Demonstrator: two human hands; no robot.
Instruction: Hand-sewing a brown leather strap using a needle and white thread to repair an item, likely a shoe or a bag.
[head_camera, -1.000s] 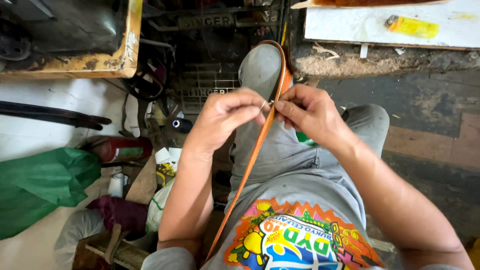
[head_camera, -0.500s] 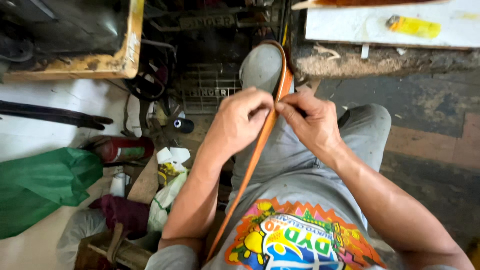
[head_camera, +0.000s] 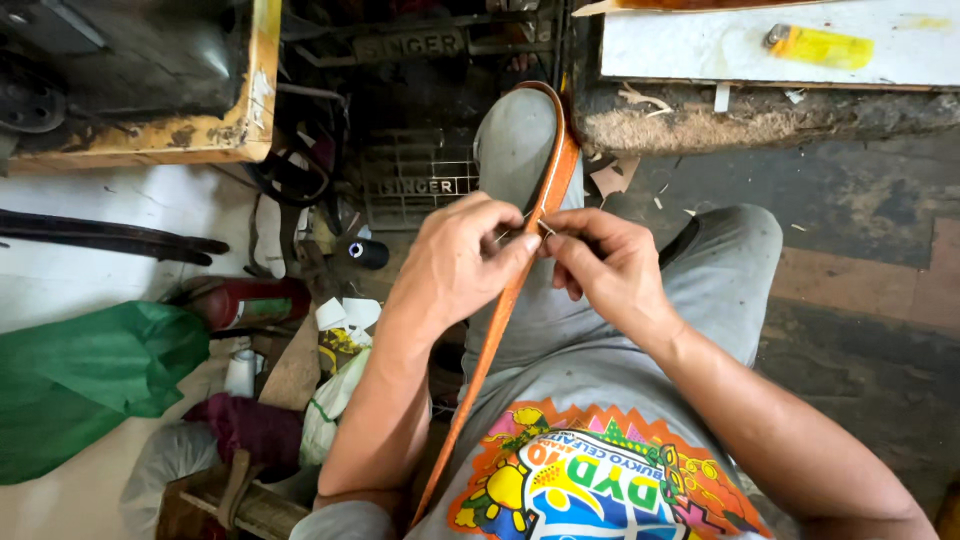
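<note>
Orange leather strap (head_camera: 505, 300) over the knee, pinched between left hand (head_camera: 460, 265) and right hand (head_camera: 605, 265).

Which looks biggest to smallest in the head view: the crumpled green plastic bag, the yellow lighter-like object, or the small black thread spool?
1. Crumpled green plastic bag, clearly largest.
2. Yellow lighter-like object.
3. Small black thread spool, though it looks close in size to the yellow object, which lies farther away.

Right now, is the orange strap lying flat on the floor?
No, the orange strap is looped over the person's knee, and both the left hand and the right hand pinch it.
</note>
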